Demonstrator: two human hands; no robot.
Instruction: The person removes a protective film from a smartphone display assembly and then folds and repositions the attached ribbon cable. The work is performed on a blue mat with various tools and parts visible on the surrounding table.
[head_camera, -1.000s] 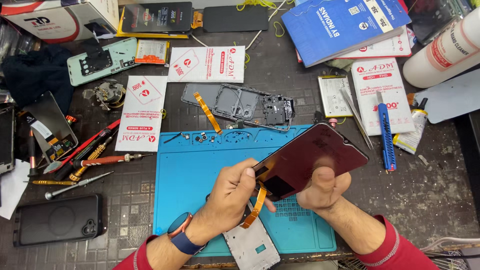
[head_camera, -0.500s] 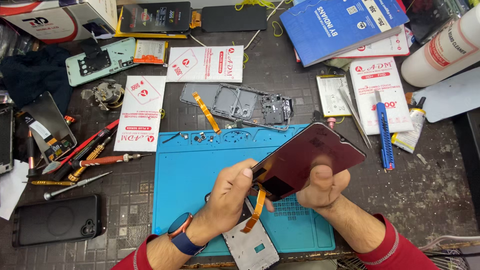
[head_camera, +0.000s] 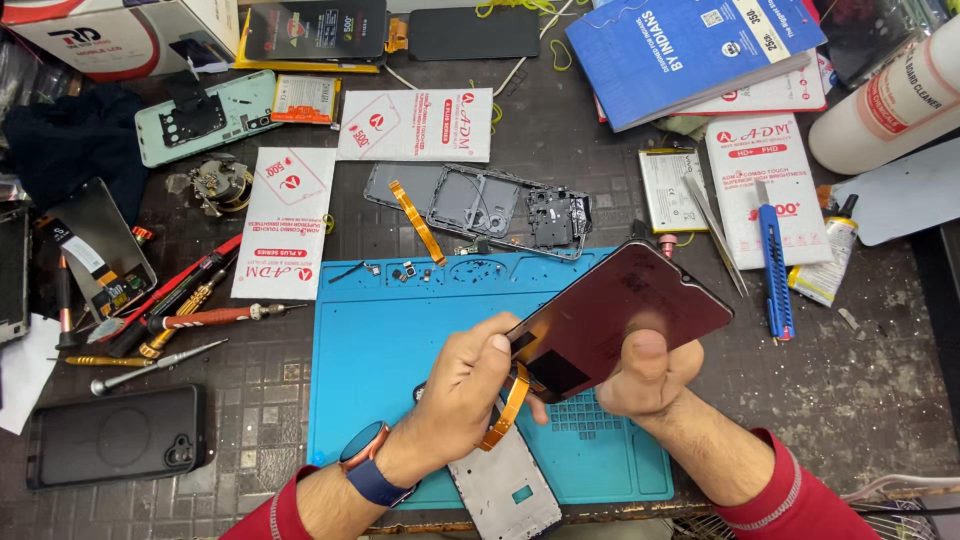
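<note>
Both my hands hold a dark phone display panel (head_camera: 625, 310) tilted above a blue repair mat (head_camera: 400, 350). My right hand (head_camera: 645, 375) grips its lower edge, thumb pressed on the glass. My left hand (head_camera: 470, 390), with a watch on the wrist, pinches the panel's lower left corner, where an orange flex cable (head_camera: 508, 410) hangs in a curve. A grey metal frame piece (head_camera: 505, 490) lies on the mat under my left wrist.
A stripped phone frame (head_camera: 490, 210) with an orange ribbon lies beyond the mat. Screwdrivers (head_camera: 190, 320) and a black phone (head_camera: 115, 435) lie left. White parts packets, a blue box (head_camera: 690, 50), tweezers, a blue knife (head_camera: 772, 260) and a white bottle (head_camera: 890, 100) crowd the back and right.
The panel and both hands have stayed almost in place; my left fingers have shifted slightly at the panel's corner.
</note>
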